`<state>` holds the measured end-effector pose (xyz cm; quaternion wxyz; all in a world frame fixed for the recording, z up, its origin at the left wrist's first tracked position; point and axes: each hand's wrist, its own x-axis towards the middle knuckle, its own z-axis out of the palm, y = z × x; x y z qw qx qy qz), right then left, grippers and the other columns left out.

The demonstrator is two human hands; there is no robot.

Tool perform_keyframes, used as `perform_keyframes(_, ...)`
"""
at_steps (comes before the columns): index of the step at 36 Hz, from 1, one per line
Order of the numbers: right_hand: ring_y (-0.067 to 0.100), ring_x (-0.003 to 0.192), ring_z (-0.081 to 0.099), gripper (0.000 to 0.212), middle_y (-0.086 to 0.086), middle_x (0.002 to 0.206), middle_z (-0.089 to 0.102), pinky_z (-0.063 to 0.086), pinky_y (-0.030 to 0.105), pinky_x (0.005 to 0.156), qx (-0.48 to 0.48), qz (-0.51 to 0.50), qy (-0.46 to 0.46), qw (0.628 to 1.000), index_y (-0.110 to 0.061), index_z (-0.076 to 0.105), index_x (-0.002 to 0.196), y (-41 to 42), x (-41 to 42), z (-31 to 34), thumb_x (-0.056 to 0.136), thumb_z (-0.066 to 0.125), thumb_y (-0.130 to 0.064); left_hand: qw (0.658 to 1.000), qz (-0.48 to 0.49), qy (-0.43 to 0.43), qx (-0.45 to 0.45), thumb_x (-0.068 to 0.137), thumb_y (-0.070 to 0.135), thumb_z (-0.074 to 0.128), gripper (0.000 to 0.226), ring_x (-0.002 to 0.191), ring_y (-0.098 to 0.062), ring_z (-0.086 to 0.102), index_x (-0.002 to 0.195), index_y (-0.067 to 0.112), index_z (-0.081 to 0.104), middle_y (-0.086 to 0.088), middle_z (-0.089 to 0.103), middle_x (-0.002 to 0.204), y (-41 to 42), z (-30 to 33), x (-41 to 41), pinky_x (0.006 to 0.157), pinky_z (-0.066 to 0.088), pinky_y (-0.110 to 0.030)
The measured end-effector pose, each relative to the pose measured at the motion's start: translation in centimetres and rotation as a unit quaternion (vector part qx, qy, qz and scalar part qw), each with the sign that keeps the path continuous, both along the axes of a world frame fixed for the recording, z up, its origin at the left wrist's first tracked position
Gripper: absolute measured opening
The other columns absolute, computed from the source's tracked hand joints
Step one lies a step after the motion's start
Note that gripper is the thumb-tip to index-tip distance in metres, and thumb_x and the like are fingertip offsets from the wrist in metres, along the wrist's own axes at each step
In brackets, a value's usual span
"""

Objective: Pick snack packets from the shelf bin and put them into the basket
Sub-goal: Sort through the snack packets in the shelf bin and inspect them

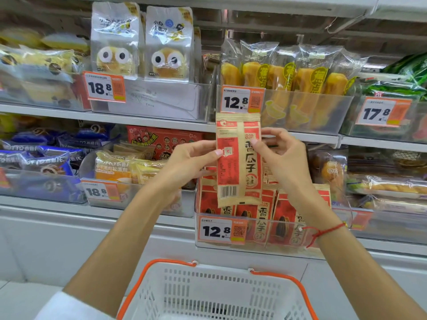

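A tan and red seed packet point(239, 162) is held upright in front of the shelf, back side with barcode facing me. My left hand point(189, 162) pinches its left edge and my right hand point(282, 155) pinches its right edge. Just below and behind it, a clear shelf bin point(261, 247) holds several more of the same red packets point(286, 218). The white basket point(215, 294) with orange handles hangs low in the middle, below both forearms; no packet shows inside it.
Shelves above and to both sides carry bread bags, banana cakes point(284, 77) and blue snack packs point(44, 158) in clear bins with orange price tags point(221, 230). A white counter ledge runs under the lowest shelf.
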<state>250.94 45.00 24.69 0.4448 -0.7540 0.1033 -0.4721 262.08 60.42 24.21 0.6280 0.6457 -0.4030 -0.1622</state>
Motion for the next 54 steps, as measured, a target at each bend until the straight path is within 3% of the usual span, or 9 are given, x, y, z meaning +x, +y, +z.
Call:
perform_keyframes(5, 0.006, 0.073, 0.069, 0.011, 0.002, 0.081, 0.073, 0.057, 0.033, 0.077, 0.022, -0.008, -0.027, 0.999, -0.030, 0.066, 0.094, 0.0, -0.6, 0.3, 0.088, 0.071, -0.022, 0.999, -0.030, 0.014, 0.010, 0.093, 0.019, 0.062, 0.020, 0.094, -0.002, 0.070, 0.108, 0.030, 0.068, 0.011, 0.075, 0.098, -0.2, -0.1, -0.2, 0.080, 0.057, -0.019)
perform_keyframes(11, 0.016, 0.078, 0.073, 0.014, 0.005, 0.082, 0.074, 0.059, 0.046, 0.076, 0.010, -0.031, -0.056, 0.998, -0.032, 0.067, 0.091, 0.2, -0.9, 0.5, 0.088, 0.072, -0.019, 0.998, -0.043, 0.051, -0.018, 0.090, 0.020, 0.066, 0.022, 0.095, -0.007, 0.071, 0.111, 0.028, 0.067, 0.005, 0.076, 0.100, -0.6, 0.1, -0.4, 0.079, 0.058, -0.020)
perform_keyframes(18, 0.014, 0.078, 0.073, 0.014, 0.005, 0.082, 0.073, 0.060, 0.039, 0.074, 0.010, -0.015, -0.055, 0.998, -0.032, 0.068, 0.095, 0.3, -0.8, 0.3, 0.089, 0.071, -0.020, 0.998, -0.015, 0.041, -0.037, 0.089, 0.023, 0.066, 0.020, 0.090, -0.004, 0.071, 0.108, 0.027, 0.068, 0.007, 0.075, 0.098, -0.9, -0.2, -0.7, 0.075, 0.057, -0.017)
perform_keyframes(24, 0.009, 0.077, 0.065, 0.037, -0.003, 0.087, 0.068, 0.050, 0.014, 0.070, -0.017, 0.060, 0.083, 0.995, -0.023, 0.063, 0.120, -0.7, -0.7, 0.5, 0.085, 0.074, -0.018, 0.990, 0.038, 0.095, -0.098, 0.090, 0.022, 0.066, 0.015, 0.090, -0.006, 0.071, 0.104, 0.026, 0.066, 0.005, 0.076, 0.095, -0.6, -0.2, 0.0, 0.072, 0.057, -0.019)
perform_keyframes(30, 0.001, 0.070, 0.065, 0.028, -0.003, 0.078, 0.068, 0.050, 0.014, 0.071, -0.051, 0.086, 0.070, 0.993, -0.031, 0.067, 0.104, -0.7, -0.4, 0.0, 0.083, 0.074, -0.013, 0.973, 0.074, 0.158, -0.154, 0.090, 0.019, 0.066, 0.017, 0.093, -0.009, 0.071, 0.107, 0.021, 0.064, 0.001, 0.075, 0.098, -0.4, 0.0, 0.3, 0.073, 0.057, -0.019)
perform_keyframes(37, 0.006, 0.078, 0.067, 0.026, -0.004, 0.083, 0.070, 0.052, 0.019, 0.074, -0.059, 0.045, 0.063, 0.995, -0.030, 0.068, 0.107, -0.3, -0.1, -0.3, 0.083, 0.075, -0.021, 0.969, 0.091, 0.160, -0.163, 0.092, 0.019, 0.065, 0.022, 0.093, -0.010, 0.071, 0.113, 0.018, 0.064, -0.002, 0.075, 0.100, -0.6, -0.2, 0.1, 0.069, 0.056, -0.016)
perform_keyframes(44, 0.001, 0.101, 0.053, 0.075, -0.011, 0.114, 0.051, 0.041, 0.015, 0.074, -0.124, -0.025, 0.145, 0.981, -0.032, 0.045, 0.133, 1.2, 0.5, -1.0, 0.069, 0.080, -0.052, 0.970, 0.104, 0.105, -0.194, 0.088, 0.021, 0.069, 0.015, 0.087, -0.005, 0.071, 0.101, 0.026, 0.064, 0.003, 0.074, 0.098, -1.5, -0.1, -1.5, 0.066, 0.053, -0.014)
perform_keyframes(49, -0.003, 0.099, 0.058, 0.058, -0.013, 0.109, 0.059, 0.046, 0.018, 0.076, -0.032, 0.031, 0.133, 0.990, -0.031, 0.048, 0.122, 0.8, -0.1, -0.3, 0.074, 0.079, -0.040, 0.982, 0.095, 0.046, -0.160, 0.092, 0.035, 0.061, 0.024, 0.094, 0.000, 0.069, 0.112, 0.023, 0.068, 0.008, 0.074, 0.103, -1.4, 0.4, -1.4, 0.078, 0.054, -0.016)
perform_keyframes(54, 0.015, 0.095, 0.069, 0.026, -0.001, 0.100, 0.073, 0.052, 0.030, 0.083, 0.072, 0.142, 0.146, 0.976, -0.025, 0.058, 0.110, 0.1, -0.2, 0.0, 0.087, 0.066, -0.033, 0.989, 0.106, 0.025, -0.101, 0.099, 0.035, 0.050, 0.033, 0.112, -0.002, 0.058, 0.127, 0.022, 0.061, 0.008, 0.064, 0.125, -1.2, -0.1, 0.3, 0.089, 0.050, -0.018)
